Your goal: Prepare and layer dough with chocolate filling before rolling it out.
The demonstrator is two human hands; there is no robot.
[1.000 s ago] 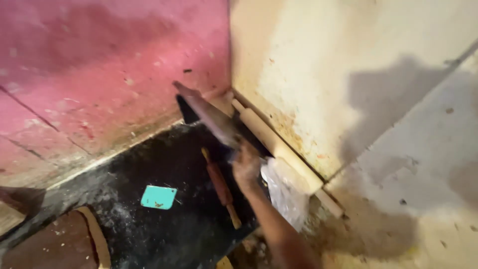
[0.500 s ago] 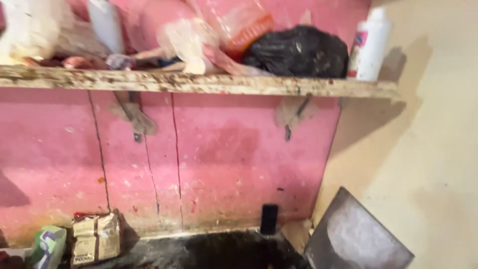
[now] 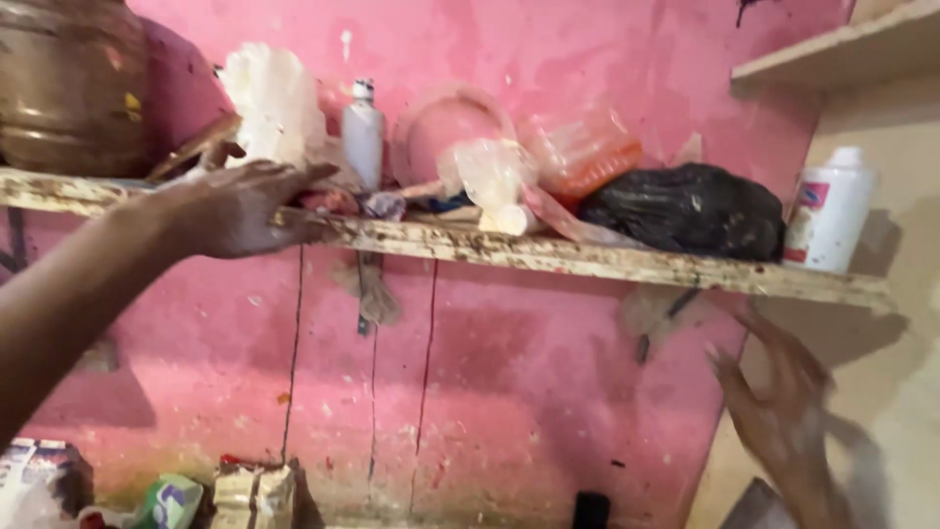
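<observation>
My left hand [image 3: 238, 208] reaches up to the worn wooden shelf [image 3: 627, 263] on the pink wall, its fingers spread over the shelf's front edge near a white crumpled bag [image 3: 275, 102] and a small white bottle [image 3: 363, 133]. It holds nothing that I can see. Low at the right my right hand [image 3: 783, 411] is raised, blurred, with fingers apart and empty, below the shelf's right end.
The shelf carries a brown metal pot [image 3: 61, 86], clear plastic bags [image 3: 548, 162], a black plastic bag [image 3: 685, 211] and a white jar [image 3: 828, 212]. Packets [image 3: 171, 500] stand on the floor at lower left. A cream wall with a second shelf [image 3: 832, 49] closes the right side.
The view has swung up from the dark floor to the shelf. My left hand has come up to the shelf edge and my right hand has risen at the right.
</observation>
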